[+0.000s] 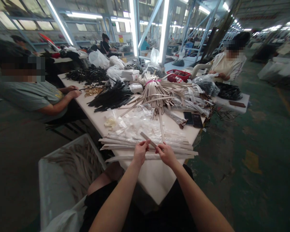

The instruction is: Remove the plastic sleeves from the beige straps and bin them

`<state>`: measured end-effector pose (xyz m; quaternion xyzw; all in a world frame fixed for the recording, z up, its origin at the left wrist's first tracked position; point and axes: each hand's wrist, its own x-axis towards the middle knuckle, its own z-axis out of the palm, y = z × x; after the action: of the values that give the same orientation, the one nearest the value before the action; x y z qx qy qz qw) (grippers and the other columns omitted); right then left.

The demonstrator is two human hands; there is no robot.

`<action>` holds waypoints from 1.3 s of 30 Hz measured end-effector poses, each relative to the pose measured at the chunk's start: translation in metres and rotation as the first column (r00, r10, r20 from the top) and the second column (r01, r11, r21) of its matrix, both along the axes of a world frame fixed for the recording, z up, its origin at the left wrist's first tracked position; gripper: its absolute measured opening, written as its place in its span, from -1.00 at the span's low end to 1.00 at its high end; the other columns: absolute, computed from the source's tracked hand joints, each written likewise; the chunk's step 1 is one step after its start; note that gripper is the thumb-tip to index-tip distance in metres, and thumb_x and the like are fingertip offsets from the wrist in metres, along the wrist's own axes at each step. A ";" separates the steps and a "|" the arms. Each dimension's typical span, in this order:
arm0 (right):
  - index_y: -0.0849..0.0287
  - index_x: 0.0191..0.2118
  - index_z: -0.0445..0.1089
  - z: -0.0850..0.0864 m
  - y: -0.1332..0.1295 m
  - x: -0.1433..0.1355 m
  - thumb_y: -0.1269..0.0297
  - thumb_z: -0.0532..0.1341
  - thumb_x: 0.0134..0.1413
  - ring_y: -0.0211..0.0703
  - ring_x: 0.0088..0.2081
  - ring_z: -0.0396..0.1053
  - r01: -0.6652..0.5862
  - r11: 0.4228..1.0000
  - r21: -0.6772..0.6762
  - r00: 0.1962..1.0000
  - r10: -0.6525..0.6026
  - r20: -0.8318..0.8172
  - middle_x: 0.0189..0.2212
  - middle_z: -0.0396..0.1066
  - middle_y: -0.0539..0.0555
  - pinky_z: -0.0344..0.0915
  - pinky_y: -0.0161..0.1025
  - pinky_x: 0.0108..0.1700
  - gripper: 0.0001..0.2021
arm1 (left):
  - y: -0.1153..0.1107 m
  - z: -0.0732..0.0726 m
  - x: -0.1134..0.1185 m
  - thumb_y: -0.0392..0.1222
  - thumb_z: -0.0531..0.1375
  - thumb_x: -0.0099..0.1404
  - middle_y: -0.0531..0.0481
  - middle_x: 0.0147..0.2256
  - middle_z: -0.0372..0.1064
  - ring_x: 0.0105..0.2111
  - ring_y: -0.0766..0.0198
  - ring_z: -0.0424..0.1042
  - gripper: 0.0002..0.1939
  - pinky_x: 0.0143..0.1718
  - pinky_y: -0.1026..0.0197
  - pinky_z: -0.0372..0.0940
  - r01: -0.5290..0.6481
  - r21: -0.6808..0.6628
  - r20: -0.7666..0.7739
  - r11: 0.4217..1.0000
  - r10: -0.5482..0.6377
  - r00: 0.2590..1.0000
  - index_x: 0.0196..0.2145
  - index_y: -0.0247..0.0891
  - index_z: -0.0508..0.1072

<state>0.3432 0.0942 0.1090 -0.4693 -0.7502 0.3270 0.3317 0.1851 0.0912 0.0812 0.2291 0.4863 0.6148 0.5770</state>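
A narrow grey-beige strip [148, 139] is held above the near part of the table. My left hand [140, 151] pinches it near its middle, and its far end sticks out up and to the left. Fingers of my right hand [166, 153] are closed on its lower right end. Beneath both hands a row of long pale strips [125, 157] lies across the table. Clear plastic bags [135, 124] are spread just beyond them. Farther back is a large fanned bundle of beige strips [154, 93], tied with a pink band.
Black strips [111, 96] lie at the table's left. Two dark phone-like objects [192, 119] rest near its right edge. A white bin [42, 180] with strips stands at lower left. People sit at left and back right. A red basket [178, 75] is at the back.
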 end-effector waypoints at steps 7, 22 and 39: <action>0.07 -0.44 0.48 0.004 0.003 0.007 0.25 0.10 0.29 -0.14 -0.39 0.44 -0.072 0.997 -0.001 0.997 0.072 -0.005 -0.48 0.51 -0.02 0.01 0.01 0.29 -0.70 | -0.007 0.000 0.007 0.07 0.48 -0.05 0.07 -0.62 0.29 -0.62 0.42 0.18 -0.58 -0.55 0.29 0.07 0.038 0.047 -0.034 0.998 -0.036 0.999 -0.52 -0.35 0.49; 0.07 -0.42 0.40 0.011 0.013 0.015 0.29 0.08 0.27 -0.16 -0.38 0.38 -0.121 0.991 0.063 0.989 0.115 0.093 -0.47 0.45 -0.05 -0.14 0.10 0.35 -0.76 | -0.007 0.018 -0.001 0.06 0.48 -0.02 0.09 -0.61 0.25 -0.59 0.40 0.17 -0.62 -0.54 0.30 0.06 -0.128 0.101 -0.102 0.987 0.138 0.985 -0.51 -0.29 0.49; 0.10 -0.47 0.40 0.020 0.021 0.020 0.22 0.06 0.29 -0.14 -0.38 0.35 -0.191 0.981 0.007 0.980 0.191 0.059 -0.53 0.41 -0.01 0.25 -0.18 -0.04 -0.69 | -0.019 0.017 0.022 0.12 0.42 0.05 0.11 -0.63 0.18 -0.58 0.38 0.12 -0.57 -0.53 0.26 0.02 -0.063 0.133 -0.225 0.989 0.092 0.970 -0.60 -0.26 0.40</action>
<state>0.3635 0.1156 0.1291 -0.4022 -0.8032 0.3388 0.2799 0.2074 0.0722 0.0982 0.3155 0.5191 0.6355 0.4766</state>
